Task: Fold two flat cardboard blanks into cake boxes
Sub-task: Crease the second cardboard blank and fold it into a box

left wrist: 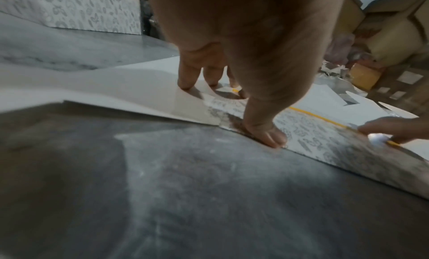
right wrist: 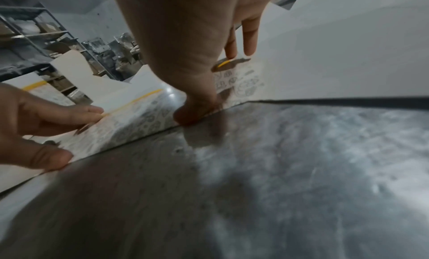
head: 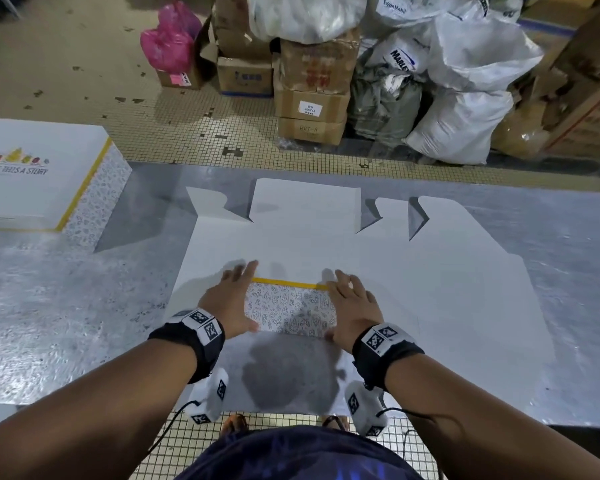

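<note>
A large flat white cardboard blank (head: 326,244) lies spread on the metal table (head: 66,323). Its near flap (head: 291,306) is folded over onto it, showing a leaf pattern and a yellow stripe. My left hand (head: 234,299) presses flat on the flap's left end, and my right hand (head: 352,306) presses flat on its right end, fingers straight. In the left wrist view my left hand (left wrist: 243,70) has its thumb on the crease of the flap (left wrist: 308,130). In the right wrist view my right hand (right wrist: 185,51) does the same on the flap (right wrist: 139,119).
An assembled white cake box (head: 39,181) with a yellow edge stands at the table's far left. Beyond the table, on the tiled floor, are stacked brown cartons (head: 312,81), white sacks (head: 465,81) and a pink bag (head: 170,39).
</note>
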Tool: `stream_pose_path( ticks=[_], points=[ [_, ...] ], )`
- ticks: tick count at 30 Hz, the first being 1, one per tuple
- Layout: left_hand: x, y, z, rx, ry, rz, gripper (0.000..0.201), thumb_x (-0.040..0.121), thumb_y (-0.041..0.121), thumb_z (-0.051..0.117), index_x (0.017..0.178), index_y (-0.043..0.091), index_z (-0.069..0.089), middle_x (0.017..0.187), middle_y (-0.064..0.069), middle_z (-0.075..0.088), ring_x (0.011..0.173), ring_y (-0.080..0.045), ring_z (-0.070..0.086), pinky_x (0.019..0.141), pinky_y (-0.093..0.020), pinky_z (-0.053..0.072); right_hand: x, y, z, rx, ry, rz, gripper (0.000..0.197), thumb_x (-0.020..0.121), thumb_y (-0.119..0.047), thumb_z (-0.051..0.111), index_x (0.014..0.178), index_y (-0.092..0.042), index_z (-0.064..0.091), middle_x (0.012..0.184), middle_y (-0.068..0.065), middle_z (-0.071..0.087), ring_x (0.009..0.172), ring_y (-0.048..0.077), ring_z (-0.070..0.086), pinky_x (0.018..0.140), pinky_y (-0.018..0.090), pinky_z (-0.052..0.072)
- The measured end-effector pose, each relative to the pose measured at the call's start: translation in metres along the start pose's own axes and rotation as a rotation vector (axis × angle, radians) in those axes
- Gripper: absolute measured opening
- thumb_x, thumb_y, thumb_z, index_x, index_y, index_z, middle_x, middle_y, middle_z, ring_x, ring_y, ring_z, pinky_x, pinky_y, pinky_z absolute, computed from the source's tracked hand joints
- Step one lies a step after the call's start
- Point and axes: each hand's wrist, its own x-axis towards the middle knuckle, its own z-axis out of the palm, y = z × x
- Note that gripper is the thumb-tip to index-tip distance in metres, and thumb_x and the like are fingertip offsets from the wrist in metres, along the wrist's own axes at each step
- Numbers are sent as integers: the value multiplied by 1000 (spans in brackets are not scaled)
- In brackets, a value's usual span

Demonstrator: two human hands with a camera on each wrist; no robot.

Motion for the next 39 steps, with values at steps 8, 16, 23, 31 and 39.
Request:
stream_pose_path(
  ticks=[8,16,23,31,39],
  points=[
    [4,11,-4,112,-141,-22,118,73,70,70,158,28,1,165,4,-17,152,-36,-7,115,-57,32,10,0,-10,6,-81,-119,88,85,-30,64,156,-25,11,163,-6,-5,149,18,-14,121,36,1],
    [5,21,-2,38,-117,-107,116,70,55,81,156,29,6,165,8,-14,152,-35,-11,113,-61,26,9,-10,3,-23,13,-62,109,73,-64,68,156,-21,12,163,2,-7,150,26,-14,123,41,1],
    [9,21,2,17,-90,-113,117,66,55,83,151,27,9,165,10,-11,151,-36,-8,110,-61,29,15,-24,6,45,40,-6,113,74,-72,61,155,-20,2,160,4,-7,148,31,-10,121,50,4],
    [12,20,4,28,-82,-108,119,63,58,84,150,27,10,164,12,-10,151,-35,-7,108,-59,34,20,-34,12,56,-90,-6,111,90,-47,59,150,-11,-27,154,10,-41,138,29,-41,116,51,-23],
    [13,15,9,39,-50,-84,112,60,60,84,143,28,16,161,13,-6,149,-35,-1,100,-56,40,23,-30,17,61,-119,-67,122,79,-81,38,139,-9,-40,148,6,-49,136,28,-45,117,49,-23]
  ],
)
